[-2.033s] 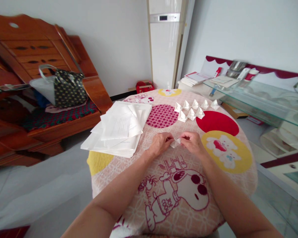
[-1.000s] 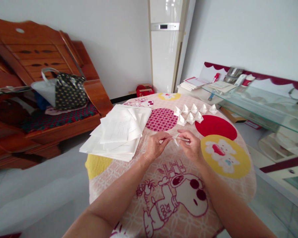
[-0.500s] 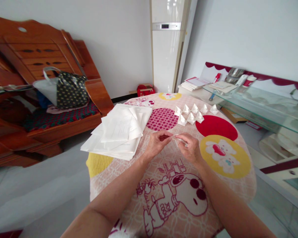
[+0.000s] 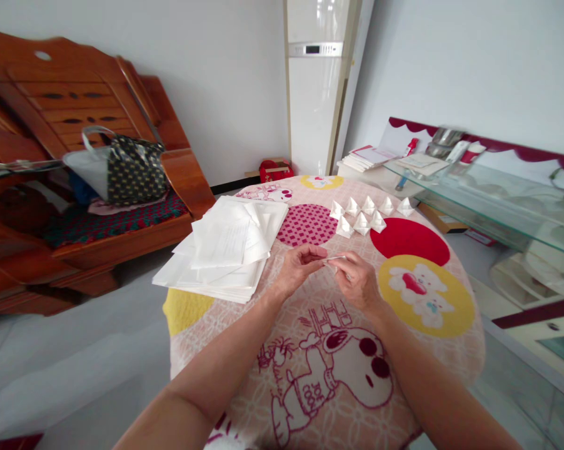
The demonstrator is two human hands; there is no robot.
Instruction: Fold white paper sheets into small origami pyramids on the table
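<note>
Head view shows our left hand (image 4: 302, 265) and right hand (image 4: 358, 278) pinching the paper (image 4: 333, 257) between them above the cloth (image 4: 291, 325), and we expect it light, thin and easily creased, best held gently by its ends.

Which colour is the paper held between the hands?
The paper is white, seen in head view.

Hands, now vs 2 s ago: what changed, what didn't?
The small folded white paper, spread between the fingertips two seconds ago, now shows as a thin, nearly edge-on strip. The right hand has shifted its grip; the left hand and right both still hold the paper. The eight folded paper pieces and paper stack stayed put.
</note>
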